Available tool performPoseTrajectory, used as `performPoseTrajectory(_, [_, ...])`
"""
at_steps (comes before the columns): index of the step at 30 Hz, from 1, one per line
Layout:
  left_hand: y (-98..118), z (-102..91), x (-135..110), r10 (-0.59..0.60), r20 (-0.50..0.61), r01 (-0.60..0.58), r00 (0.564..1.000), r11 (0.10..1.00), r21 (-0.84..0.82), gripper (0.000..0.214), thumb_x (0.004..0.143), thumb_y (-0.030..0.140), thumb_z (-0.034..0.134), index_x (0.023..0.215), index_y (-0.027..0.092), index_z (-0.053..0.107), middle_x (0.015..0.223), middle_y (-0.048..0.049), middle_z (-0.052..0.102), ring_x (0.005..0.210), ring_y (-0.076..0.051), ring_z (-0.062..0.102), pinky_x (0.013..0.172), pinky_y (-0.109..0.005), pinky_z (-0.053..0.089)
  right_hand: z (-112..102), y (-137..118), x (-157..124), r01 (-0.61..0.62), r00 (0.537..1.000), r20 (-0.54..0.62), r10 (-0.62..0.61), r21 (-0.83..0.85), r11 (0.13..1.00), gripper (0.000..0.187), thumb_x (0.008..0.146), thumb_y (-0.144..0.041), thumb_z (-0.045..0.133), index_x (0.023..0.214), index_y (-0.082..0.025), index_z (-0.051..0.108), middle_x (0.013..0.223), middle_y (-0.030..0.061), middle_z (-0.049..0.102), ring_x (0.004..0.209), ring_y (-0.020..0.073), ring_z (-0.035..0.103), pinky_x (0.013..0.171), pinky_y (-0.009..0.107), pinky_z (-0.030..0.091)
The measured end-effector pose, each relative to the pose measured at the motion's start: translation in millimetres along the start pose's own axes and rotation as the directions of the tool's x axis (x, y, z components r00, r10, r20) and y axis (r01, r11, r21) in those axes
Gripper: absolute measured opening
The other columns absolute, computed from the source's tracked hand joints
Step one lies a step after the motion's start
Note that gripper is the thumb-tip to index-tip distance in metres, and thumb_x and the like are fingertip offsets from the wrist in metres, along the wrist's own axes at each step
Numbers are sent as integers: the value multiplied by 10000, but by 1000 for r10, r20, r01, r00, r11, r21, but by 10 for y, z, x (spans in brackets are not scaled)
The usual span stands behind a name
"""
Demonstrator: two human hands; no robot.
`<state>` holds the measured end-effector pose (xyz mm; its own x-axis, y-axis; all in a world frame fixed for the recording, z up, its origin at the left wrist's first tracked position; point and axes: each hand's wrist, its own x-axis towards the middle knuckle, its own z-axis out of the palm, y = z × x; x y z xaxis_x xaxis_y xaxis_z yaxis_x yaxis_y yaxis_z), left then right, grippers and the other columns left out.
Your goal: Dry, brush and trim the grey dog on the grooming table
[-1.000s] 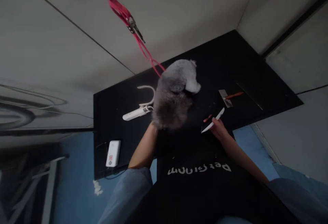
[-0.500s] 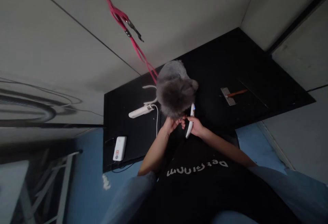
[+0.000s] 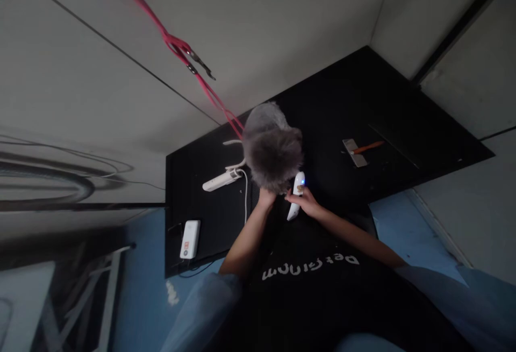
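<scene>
A small grey fluffy animal, seemingly a dog (image 3: 274, 153), is on the black table (image 3: 330, 105) in front of me, its head and back seen from above. My left hand (image 3: 266, 197) reaches under the near edge of its fur; the fingers are hidden, and so is whatever they touch. In my right hand (image 3: 307, 200) is a white trimmer (image 3: 295, 207) with a lit blue light, fingers closed around its body. The trimmer's upper end is close beside the fur; I cannot tell whether they touch.
Pink cords (image 3: 209, 91) with a metal clip run down behind the animal. Left of it lie a white corded device (image 3: 221, 181) and a white power bank (image 3: 190, 239). A slicker brush (image 3: 355, 153) with an orange-brown handle lies to the right. Walls border the table's far side.
The trimmer has turned in my right hand, its blue light now facing me more. My left fingers, partly visible before, have gone under the fur. The animal's head has shifted slightly.
</scene>
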<state>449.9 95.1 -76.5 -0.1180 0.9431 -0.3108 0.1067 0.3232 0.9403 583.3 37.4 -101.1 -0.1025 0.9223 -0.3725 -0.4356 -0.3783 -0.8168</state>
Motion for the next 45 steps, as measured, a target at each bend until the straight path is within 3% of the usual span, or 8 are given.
performPoseTrajectory(5, [-22, 37, -89, 3, -15, -3, 1000, 1000, 8, 289, 610, 198, 778, 870, 164, 657, 912, -69, 700, 948, -209, 625, 810, -312, 494, -186, -94, 4, -72, 960, -252, 120, 190, 979, 444, 618, -600, 709, 749, -193, 591, 644, 27, 700, 567, 156, 583, 538, 259, 404])
performPoseTrajectory(9, [-50, 62, -136, -33, 55, 31, 998, 999, 42, 163, 623, 225, 736, 706, 154, 615, 706, -21, 630, 767, -156, 600, 706, -266, 477, -366, -262, -31, -58, 965, -230, 125, 277, 959, 487, 611, -490, 727, 966, -180, 604, 771, 53, 755, 578, 161, 594, 503, 250, 382])
performPoseTrajectory(15, [-32, 80, -174, 9, 142, -20, 990, 997, 78, 237, 697, 232, 653, 525, 165, 504, 575, 25, 507, 584, -89, 450, 581, -215, 378, -324, -342, -30, 68, 930, -368, 17, 217, 974, 438, 671, -531, 710, 903, -212, 519, 750, 19, 743, 518, 113, 546, 467, 220, 363])
performPoseTrajectory(22, [-20, 130, -218, -7, 112, -3, 994, 996, 93, 199, 678, 243, 675, 559, 172, 533, 583, 25, 518, 603, -109, 455, 594, -233, 375, -233, -284, -14, 133, 939, -333, -83, 129, 983, 365, 622, -392, 777, 790, -208, 510, 713, -24, 675, 436, 51, 431, 375, 191, 313])
performPoseTrajectory(27, [-101, 124, -200, 21, 129, -38, 991, 991, 130, 322, 744, 403, 639, 551, 177, 516, 563, 23, 488, 590, -110, 440, 592, -235, 373, -180, -230, -53, 147, 913, -381, -145, -25, 989, 350, 661, -407, 763, 793, -224, 496, 564, -77, 524, 417, 73, 451, 372, 214, 371])
performPoseTrajectory(37, [-51, 216, -217, -22, 113, 21, 993, 1000, 4, 478, 727, 586, 675, 569, 179, 480, 510, 39, 453, 486, -78, 398, 483, -217, 310, -147, -263, -95, 201, 907, -362, -216, -80, 976, 251, 703, -403, 736, 742, -204, 588, 574, -39, 540, 453, 87, 454, 408, 237, 392])
performPoseTrajectory(42, [-30, 228, -219, 23, 161, -27, 987, 999, 23, 511, 742, 610, 649, 547, 181, 451, 502, 38, 442, 483, -76, 395, 480, -220, 303, -141, -293, -109, 217, 906, -354, -231, -81, 973, 220, 709, -371, 732, 743, -196, 602, 607, -25, 561, 459, 88, 460, 429, 247, 406])
performPoseTrajectory(45, [-49, 237, -207, -17, 152, 14, 988, 1000, 17, 491, 751, 594, 647, 561, 183, 457, 495, 40, 441, 474, -76, 387, 478, -219, 299, -135, -322, -129, 208, 894, -378, -239, -122, 971, 202, 724, -363, 718, 723, -205, 592, 575, -29, 521, 481, 104, 461, 449, 263, 405])
